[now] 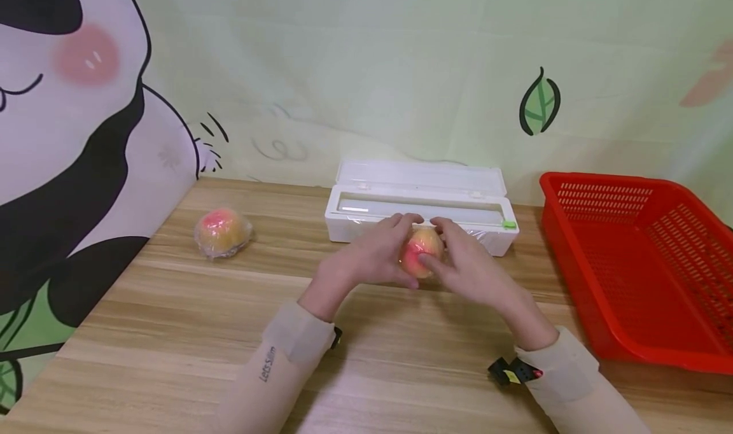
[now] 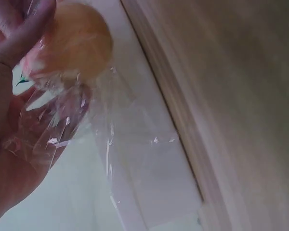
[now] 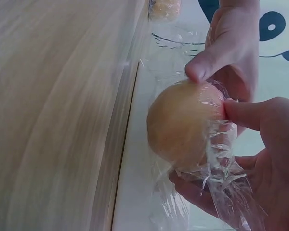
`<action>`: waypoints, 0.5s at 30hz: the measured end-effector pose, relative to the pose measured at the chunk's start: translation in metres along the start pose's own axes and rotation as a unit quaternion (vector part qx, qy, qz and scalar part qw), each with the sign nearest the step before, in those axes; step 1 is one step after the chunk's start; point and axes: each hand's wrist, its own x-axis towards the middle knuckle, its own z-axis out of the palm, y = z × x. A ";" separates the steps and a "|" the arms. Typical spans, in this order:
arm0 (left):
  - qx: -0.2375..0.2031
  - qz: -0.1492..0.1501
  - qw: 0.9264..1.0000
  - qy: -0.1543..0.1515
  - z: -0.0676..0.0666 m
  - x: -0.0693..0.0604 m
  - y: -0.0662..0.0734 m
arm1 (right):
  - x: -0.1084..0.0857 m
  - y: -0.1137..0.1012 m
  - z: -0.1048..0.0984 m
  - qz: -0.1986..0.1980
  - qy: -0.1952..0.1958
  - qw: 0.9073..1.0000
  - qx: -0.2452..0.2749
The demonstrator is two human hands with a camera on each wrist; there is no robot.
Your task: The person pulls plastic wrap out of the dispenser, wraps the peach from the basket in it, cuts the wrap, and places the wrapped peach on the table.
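Note:
A yellow peach with a pink blush (image 1: 422,256) is held up between both hands in front of the white cling film dispenser (image 1: 346,227). My left hand (image 1: 375,252) grips its left side, thumb against the skin in the right wrist view. Opposite, my right hand (image 1: 472,265) holds the fruit with the thumb on its near face and fingers around the far side. Clear cling film (image 3: 226,178) covers part of the peach and hangs in loose, crumpled folds by the right palm. More loose film (image 2: 62,134) shows across the left palm.
Another peach (image 1: 222,233), wrapped in film, sits at the left of the wooden table (image 1: 200,357). A red plastic basket (image 1: 601,294) stands at the right. The dispenser's lid (image 1: 420,176) is raised, with a green slider (image 1: 509,224) at its right end.

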 end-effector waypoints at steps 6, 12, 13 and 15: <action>-0.012 -0.003 1.000 0.027 0.002 0.002 -0.001 | 0.000 0.003 -0.002 -0.006 0.015 1.000 -0.013; -0.010 -0.018 0.999 0.033 0.001 0.002 -0.001 | -0.001 0.002 -0.007 -0.006 0.043 0.998 -0.051; -0.008 -0.021 0.999 0.035 0.001 0.001 -0.001 | -0.001 0.001 -0.008 -0.009 0.052 0.997 -0.058; -0.001 -0.025 0.999 0.041 0.000 0.001 -0.002 | -0.002 -0.001 -0.011 -0.022 0.076 0.994 -0.073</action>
